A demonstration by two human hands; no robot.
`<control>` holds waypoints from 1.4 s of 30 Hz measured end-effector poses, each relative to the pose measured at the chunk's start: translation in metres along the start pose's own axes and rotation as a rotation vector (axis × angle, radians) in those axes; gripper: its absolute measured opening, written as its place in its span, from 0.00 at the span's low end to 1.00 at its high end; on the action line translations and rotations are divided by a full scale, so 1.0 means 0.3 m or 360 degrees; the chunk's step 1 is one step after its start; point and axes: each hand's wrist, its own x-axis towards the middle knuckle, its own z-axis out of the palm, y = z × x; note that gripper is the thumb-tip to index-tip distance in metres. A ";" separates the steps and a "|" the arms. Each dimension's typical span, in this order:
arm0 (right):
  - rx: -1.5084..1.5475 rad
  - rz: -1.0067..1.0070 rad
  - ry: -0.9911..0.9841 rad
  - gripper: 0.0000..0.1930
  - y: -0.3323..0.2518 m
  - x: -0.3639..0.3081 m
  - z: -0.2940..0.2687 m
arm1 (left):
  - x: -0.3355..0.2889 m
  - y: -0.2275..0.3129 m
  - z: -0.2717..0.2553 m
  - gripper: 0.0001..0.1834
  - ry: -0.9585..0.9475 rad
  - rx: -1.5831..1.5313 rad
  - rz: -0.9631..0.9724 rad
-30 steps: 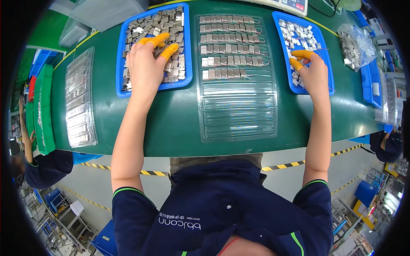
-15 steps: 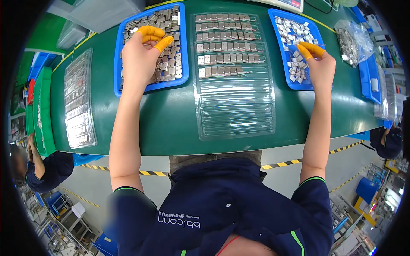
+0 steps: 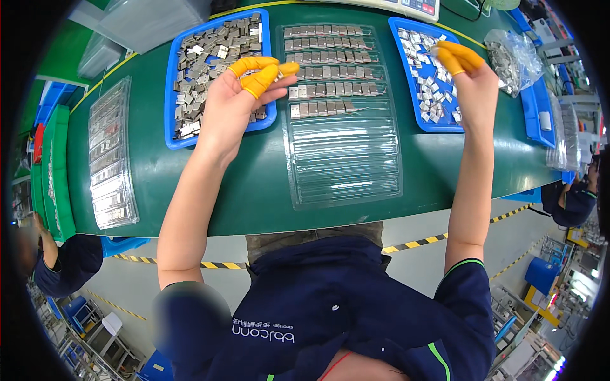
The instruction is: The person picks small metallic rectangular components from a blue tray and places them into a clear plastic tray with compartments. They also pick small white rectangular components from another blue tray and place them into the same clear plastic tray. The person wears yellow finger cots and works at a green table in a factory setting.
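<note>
Yellow finger cots cover the thumb and fingertips of both my hands. My left hand (image 3: 244, 98) is pinched closed between the left blue tray (image 3: 273, 108) and the clear plastic blister tray (image 3: 343, 165); a small light glint shows at its fingertips, too small to name. Metal USB connector shells (image 3: 210, 60) fill the left tray. Rows of shells (image 3: 330, 89) with thin wires occupy the blister tray's upper slots. Over the right blue tray (image 3: 413, 95), my right hand (image 3: 473, 82) is closed in a pinch, its tips blurred. Small white wired connectors (image 3: 435, 105) lie scattered below it.
Another clear blister tray (image 3: 111, 159) lies at the far left of the green table (image 3: 248, 197). A bag of metal parts (image 3: 508, 63) rests at the right, beside a blue bin (image 3: 539, 117). A scale (image 3: 413, 7) stands at the back. Co-workers sit at both sides.
My left hand has moved right, from over the shell tray to its right edge near the blister tray. My right hand has lifted slightly toward the far side of the white connector tray.
</note>
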 end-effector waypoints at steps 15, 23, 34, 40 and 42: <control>0.0660 0.0400 -0.0777 0.12 -0.154 -0.195 0.274 | -0.047 -0.041 0.044 0.13 -0.0089 0.0056 0.0185; 0.0877 0.0359 -0.0721 0.12 -0.165 -0.218 0.277 | -0.050 -0.034 0.070 0.09 -0.0157 0.0064 0.0118; 0.0928 0.0339 -0.0629 0.10 -0.156 -0.212 0.265 | -0.055 -0.056 0.083 0.12 -0.0163 0.0062 0.0108; 0.0914 0.0294 -0.0472 0.10 -0.190 -0.241 0.268 | -0.064 -0.077 0.092 0.13 -0.0119 -0.0091 0.0153; 0.0983 0.0318 -0.0486 0.10 -0.184 -0.237 0.258 | -0.062 -0.063 0.090 0.13 -0.0102 -0.0136 0.0176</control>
